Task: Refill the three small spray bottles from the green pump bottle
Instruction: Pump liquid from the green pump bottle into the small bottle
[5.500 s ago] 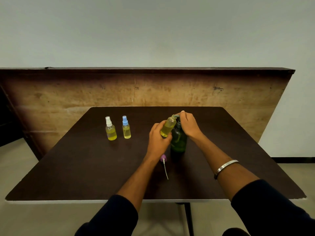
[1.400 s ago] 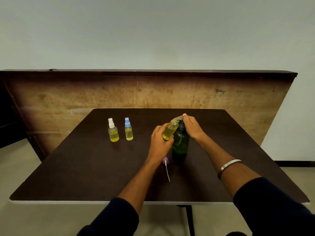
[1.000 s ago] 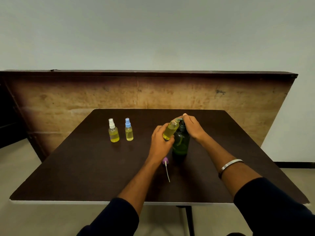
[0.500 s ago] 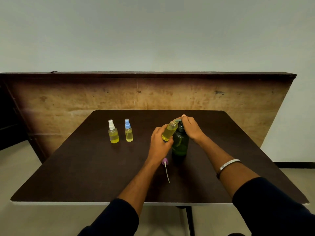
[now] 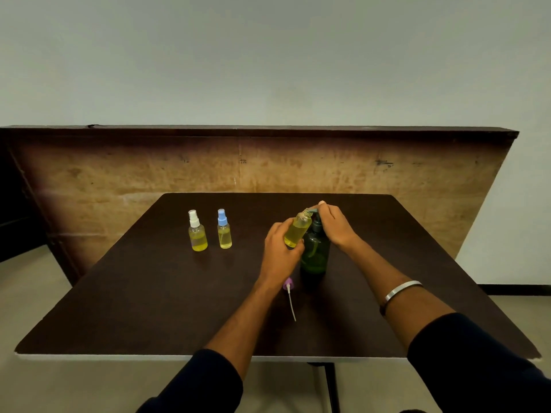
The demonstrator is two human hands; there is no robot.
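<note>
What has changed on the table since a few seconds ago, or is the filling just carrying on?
Nothing has visibly changed. The left hand still holds the open small bottle tilted under the spout, and the right hand stays on the pump of the green bottle. The white-capped bottle, blue-capped bottle and loose purple sprayer lie where they were.

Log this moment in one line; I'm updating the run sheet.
left hand: holds open bottle | right hand: presses green pump bottle | purple sprayer: on table
</note>
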